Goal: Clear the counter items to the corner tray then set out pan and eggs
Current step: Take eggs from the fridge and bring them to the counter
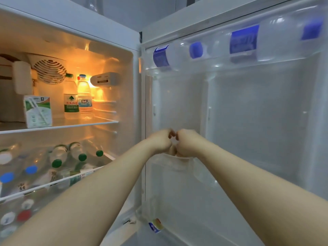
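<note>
Both hands clenched and close together, left hand (160,142) and right hand (188,143) pinching the mouth of a clear plastic bag (177,180). It hangs long axis vertical, mouth up, in front of the open fridge door (257,112); bag contents too blurred to tell. Higher on the door, bottles (245,41) lie sideways, blue labels unreadable; left of the door, shelf bottles (71,96) stand upright, print illegible.

The fridge (134,86) is white inside, with a warm orange glow at the back. The carton (38,110) is white and green. Lying bottles (77,150) have green caps. Door bottles (245,41) are clear with blue labels. One cap (24,215) is red. Another cap (7,177) is blue.
</note>
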Demonstrator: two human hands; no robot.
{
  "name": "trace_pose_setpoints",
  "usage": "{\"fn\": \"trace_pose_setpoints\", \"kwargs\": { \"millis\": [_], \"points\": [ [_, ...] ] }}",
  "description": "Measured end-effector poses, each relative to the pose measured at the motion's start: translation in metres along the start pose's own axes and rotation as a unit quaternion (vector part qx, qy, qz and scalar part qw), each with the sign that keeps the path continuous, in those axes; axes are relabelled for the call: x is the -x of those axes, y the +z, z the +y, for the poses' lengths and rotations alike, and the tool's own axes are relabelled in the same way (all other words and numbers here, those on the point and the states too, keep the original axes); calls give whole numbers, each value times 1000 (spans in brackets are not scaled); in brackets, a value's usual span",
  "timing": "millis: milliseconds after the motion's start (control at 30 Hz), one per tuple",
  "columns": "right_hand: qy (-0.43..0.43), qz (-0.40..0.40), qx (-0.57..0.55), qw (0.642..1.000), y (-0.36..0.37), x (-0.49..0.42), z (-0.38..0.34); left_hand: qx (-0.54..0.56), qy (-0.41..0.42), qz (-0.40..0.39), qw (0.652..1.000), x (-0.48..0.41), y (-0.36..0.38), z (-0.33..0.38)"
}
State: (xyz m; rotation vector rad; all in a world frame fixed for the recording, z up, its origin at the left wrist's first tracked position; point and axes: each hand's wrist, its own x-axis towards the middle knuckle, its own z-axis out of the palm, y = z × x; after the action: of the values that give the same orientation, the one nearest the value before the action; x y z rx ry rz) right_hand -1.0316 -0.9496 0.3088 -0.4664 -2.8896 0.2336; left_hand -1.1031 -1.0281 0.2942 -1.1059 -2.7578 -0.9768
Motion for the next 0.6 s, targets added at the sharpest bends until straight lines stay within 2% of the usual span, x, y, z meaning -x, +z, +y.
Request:
{"fn": "trace_pose_setpoints", "kwargs": {
  "millis": [100,233,600],
  "points": [
    [6,-29,69,997,9,-14,-5,-20,-31,-89,995,-13,0,-5],
    [29,-12,93,995,19,-24,-3,-54,-27,-129,990,-15,0,-4],
    [28,-37,77,996,25,-34,-4,-146,-27,-77,986,-23,9,-5]
  ]
}}
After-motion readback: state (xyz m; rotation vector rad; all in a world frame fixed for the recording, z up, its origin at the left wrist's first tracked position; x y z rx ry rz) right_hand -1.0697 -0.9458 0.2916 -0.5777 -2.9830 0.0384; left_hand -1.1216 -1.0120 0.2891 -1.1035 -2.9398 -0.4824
